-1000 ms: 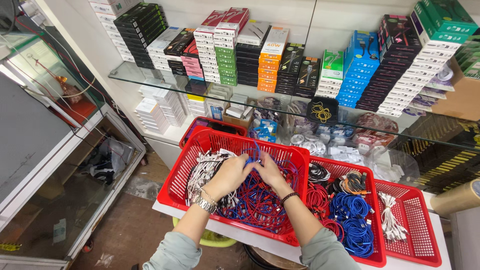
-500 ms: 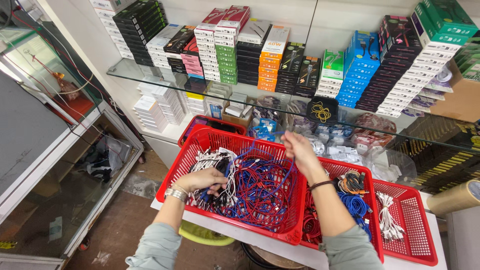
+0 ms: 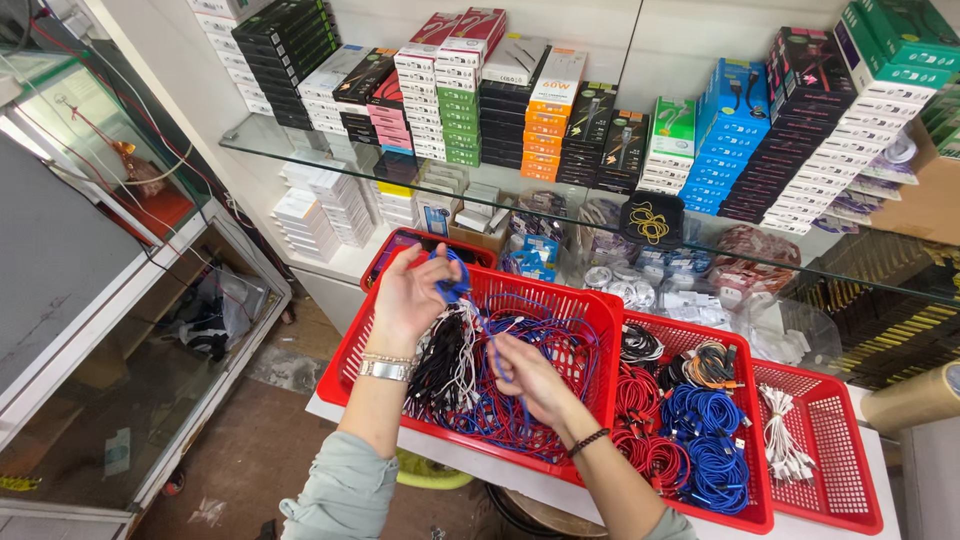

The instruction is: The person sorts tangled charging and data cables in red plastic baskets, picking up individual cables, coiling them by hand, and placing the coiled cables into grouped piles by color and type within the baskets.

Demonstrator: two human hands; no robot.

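The left hand holds a blue cable raised above the red basket, its grip closed on it. The right hand has its grip closed on blue cable strands low in the basket.

Shop interior seen from above. A glass shelf on a white wall carries stacked product boxes in many colours. At left stands a glass display cabinet with a white frame. The floor is brown, worn and littered.
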